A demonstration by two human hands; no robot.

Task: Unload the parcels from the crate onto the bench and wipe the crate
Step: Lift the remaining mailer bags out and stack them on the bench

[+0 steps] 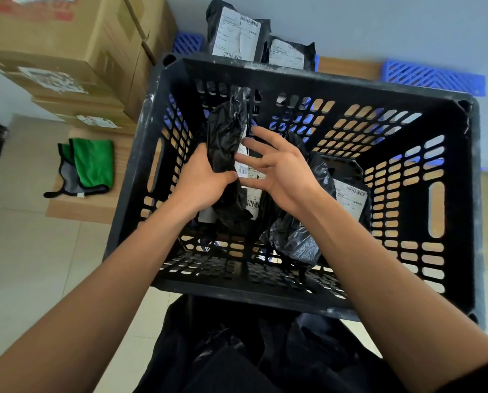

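The crate [294,80], black and slotted, fills the middle of the view and stands on a wooden bench [347,70]. Left of the crate, cardboard boxes [67,52] are stacked high. Beyond the crate's far rim, two black parcels [237,32] with white labels lean against the wall, the smaller one [289,53] just right of the taller, with blue slotted plastic [432,76] lying on the bench on either side of them.

Inside the crate, toward its right wall, a crumpled black parcel [299,239] lies on the floor grid, and a labelled parcel [347,191] rests beside it, partly under the right forearm. A further labelled parcel [252,204] lies beneath the hands, mostly hidden.

Left of the crate, on a lower wooden surface, a green cloth [94,163] lies folded over a grey one.

At the crate's centre, the left hand [206,180] grips a long black parcel [225,140] round its lower half, thumb and fingers wrapped about it, holding it upright above the crate floor; its top reaches toward the far wall. The right hand [279,165] is just beside it, fingers spread and slack, fingertips near the white label [244,168] on that parcel; whether they touch it cannot be told.
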